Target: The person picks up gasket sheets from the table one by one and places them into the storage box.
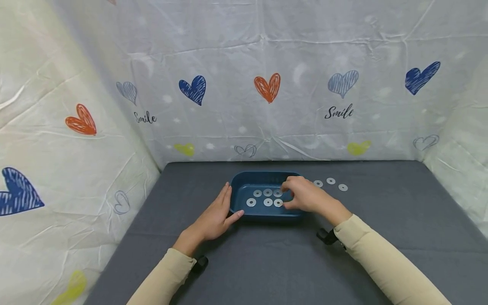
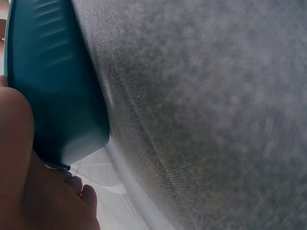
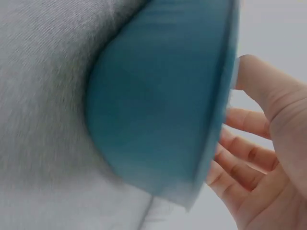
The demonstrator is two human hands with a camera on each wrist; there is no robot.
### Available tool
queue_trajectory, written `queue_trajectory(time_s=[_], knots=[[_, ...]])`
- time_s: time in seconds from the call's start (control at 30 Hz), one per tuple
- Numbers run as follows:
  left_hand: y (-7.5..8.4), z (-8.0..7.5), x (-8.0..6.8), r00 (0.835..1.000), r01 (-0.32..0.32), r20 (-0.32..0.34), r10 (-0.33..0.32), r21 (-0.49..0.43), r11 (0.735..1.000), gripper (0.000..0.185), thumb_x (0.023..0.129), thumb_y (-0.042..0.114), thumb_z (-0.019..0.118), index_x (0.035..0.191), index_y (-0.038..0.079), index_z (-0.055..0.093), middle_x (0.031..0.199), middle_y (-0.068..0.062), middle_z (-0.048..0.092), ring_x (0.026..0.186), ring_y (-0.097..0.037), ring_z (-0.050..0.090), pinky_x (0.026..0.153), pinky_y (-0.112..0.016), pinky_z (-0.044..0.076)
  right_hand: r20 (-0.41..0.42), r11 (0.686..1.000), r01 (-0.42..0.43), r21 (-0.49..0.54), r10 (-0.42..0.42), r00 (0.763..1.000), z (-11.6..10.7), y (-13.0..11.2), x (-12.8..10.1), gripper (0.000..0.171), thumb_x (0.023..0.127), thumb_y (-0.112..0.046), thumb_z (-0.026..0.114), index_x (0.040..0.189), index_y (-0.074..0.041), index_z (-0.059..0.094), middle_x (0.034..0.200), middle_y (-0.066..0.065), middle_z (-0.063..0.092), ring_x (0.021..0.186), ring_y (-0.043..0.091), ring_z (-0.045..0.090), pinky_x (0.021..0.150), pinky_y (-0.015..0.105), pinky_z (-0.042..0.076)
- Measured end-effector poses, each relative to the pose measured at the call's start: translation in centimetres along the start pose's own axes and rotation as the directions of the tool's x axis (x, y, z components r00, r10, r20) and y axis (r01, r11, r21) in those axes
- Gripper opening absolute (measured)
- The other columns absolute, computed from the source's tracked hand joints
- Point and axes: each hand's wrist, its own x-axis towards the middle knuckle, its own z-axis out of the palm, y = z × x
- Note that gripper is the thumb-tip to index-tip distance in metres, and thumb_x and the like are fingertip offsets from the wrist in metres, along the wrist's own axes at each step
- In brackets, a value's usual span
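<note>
A blue rectangular tray [image 1: 263, 217] lies on the grey cloth with several flat metal washers [image 1: 268, 202] in two rows inside it. My left hand [image 1: 215, 216] rests against the tray's left end, its fingers straight along the wall and the thumb at the front rim. Over the right part of the tray is my right hand [image 1: 305, 195], thumb and forefinger bent and apart beside the rightmost washers. In the right wrist view its fingers [image 3: 244, 148] reach behind the tray's rim, tips partly hidden. No washer shows between them.
Three more washers [image 1: 331, 181] lie on the grey cloth [image 1: 381, 220] behind and right of the tray. A white curtain [image 1: 228, 51] printed with hearts stands behind the table and along its sides. Each wrist wears a black camera mount [image 1: 326, 236].
</note>
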Motion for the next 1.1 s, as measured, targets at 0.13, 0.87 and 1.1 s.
queue_trajectory(time_s=[0.13, 0.87, 1.1], knots=[[0.0, 0.0, 0.0, 1.000, 0.001, -0.006, 0.000, 0.019, 1.000, 0.100, 0.102, 0.069, 0.038, 0.163, 0.000, 0.002, 0.172, -0.015, -0.005, 0.158, -0.029, 0.005, 0.123, -0.052, 0.021, -0.050, 1.000, 0.018, 0.018, -0.017, 0.999, -0.9, 0.5, -1.4, 0.035, 0.088, -0.020, 0.081, 0.119, -0.005, 0.072, 0.113, 0.012, 0.066, 0.096, 0.029, 0.068, 0.076, 0.035, 0.057], [0.0, -0.1, 0.0, 0.999, -0.027, -0.040, 0.030, 0.051, 0.998, 0.097, 0.102, 0.068, 0.039, 0.164, 0.001, 0.003, 0.172, -0.012, -0.007, 0.158, -0.028, 0.006, 0.123, -0.051, 0.023, -0.242, 1.000, -0.011, -0.013, 0.007, 0.970, -4.3, 5.3, -7.9, 0.025, 0.084, -0.011, 0.083, 0.107, -0.004, 0.075, 0.102, 0.004, 0.069, 0.087, 0.020, 0.064, 0.073, 0.038, 0.055], [0.1, -0.2, -0.1, 0.999, -0.036, -0.024, 0.037, 0.042, 0.998, 0.094, 0.104, 0.063, 0.042, 0.163, 0.000, 0.004, 0.172, -0.013, -0.006, 0.158, -0.029, 0.007, 0.122, -0.052, 0.024, -0.254, 0.999, -0.043, -0.034, 0.033, 0.967, -4.6, 7.1, -9.2, 0.023, 0.085, -0.010, 0.083, 0.105, -0.002, 0.075, 0.099, 0.006, 0.069, 0.085, 0.022, 0.064, 0.073, 0.039, 0.055]])
